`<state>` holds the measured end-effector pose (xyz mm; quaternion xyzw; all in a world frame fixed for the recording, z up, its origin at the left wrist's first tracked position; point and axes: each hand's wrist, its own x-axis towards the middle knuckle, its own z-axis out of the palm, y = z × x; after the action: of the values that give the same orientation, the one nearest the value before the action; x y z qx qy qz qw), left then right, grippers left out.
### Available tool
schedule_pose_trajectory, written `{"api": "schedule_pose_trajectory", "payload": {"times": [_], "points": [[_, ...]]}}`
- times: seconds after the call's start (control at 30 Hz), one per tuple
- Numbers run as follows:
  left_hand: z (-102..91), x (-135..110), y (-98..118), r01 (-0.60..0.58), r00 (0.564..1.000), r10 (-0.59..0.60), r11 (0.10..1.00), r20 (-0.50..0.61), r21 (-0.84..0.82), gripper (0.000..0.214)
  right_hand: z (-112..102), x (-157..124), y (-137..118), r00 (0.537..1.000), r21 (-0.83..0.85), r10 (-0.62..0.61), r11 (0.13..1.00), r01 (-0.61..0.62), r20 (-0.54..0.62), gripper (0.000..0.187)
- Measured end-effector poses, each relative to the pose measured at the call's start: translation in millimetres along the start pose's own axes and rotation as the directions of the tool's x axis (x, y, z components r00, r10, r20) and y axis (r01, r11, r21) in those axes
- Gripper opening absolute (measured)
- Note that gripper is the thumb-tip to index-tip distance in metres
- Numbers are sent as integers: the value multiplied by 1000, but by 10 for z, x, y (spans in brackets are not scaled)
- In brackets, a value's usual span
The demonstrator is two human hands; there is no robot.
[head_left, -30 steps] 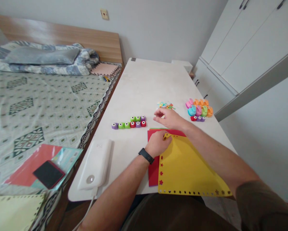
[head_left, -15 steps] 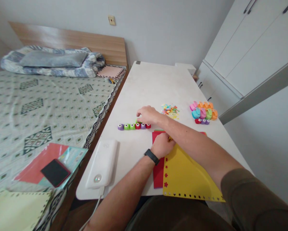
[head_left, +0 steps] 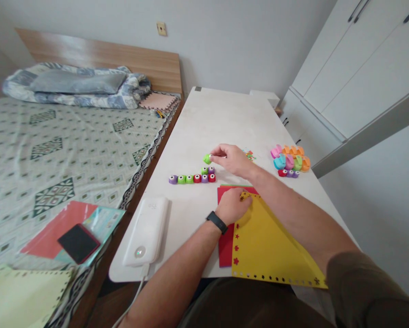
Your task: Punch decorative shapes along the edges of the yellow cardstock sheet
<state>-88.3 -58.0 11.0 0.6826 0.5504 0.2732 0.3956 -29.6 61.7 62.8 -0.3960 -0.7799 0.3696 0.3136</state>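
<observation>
My right hand (head_left: 233, 159) pinches a small green paper punch (head_left: 207, 159) between thumb and fingertips, raised above the table. Below it stands a row of small punches (head_left: 192, 179) in purple, green and red, with a green one and a purple one just behind its right end. My left hand (head_left: 234, 206), a black band on its wrist, is closed at the top left corner of a yellow paper sheet (head_left: 273, 246). Punched shapes run along the sheet's left and bottom edges. Red paper (head_left: 225, 248) lies beneath it.
Colourful paper cutouts (head_left: 250, 155) lie behind my right forearm. Larger punches (head_left: 289, 157) and several small ones (head_left: 288, 173) are grouped at the right. A white power bank (head_left: 146, 232) with a cable lies front left. A bed holds a dark phone (head_left: 79, 243).
My right hand has lifted a green punch and moved right and away from the row, uncovering the two punches behind it. The left hand stays at the yellow sheet's corner.
</observation>
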Motion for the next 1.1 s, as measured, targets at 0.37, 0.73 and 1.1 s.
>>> {"api": "schedule_pose_trajectory", "payload": {"times": [0.37, 0.73, 1.1], "points": [[-30, 42, -1, 47, 996, -53, 996, -73, -78, 22, -899, -1051, 485, 983, 184, 156, 973, -136, -95, 29], [-42, 98, -87, 28, 988, -43, 994, -148, -104, 24, -1025, -1492, 764, 970, -10, 235, 972, -236, -57, 29], [-13, 111, -140, 62, 989, -79, 989, -126, -133, 26, -961, -1469, 805, 978, -27, 202, 979, -203, -60, 26]]}}
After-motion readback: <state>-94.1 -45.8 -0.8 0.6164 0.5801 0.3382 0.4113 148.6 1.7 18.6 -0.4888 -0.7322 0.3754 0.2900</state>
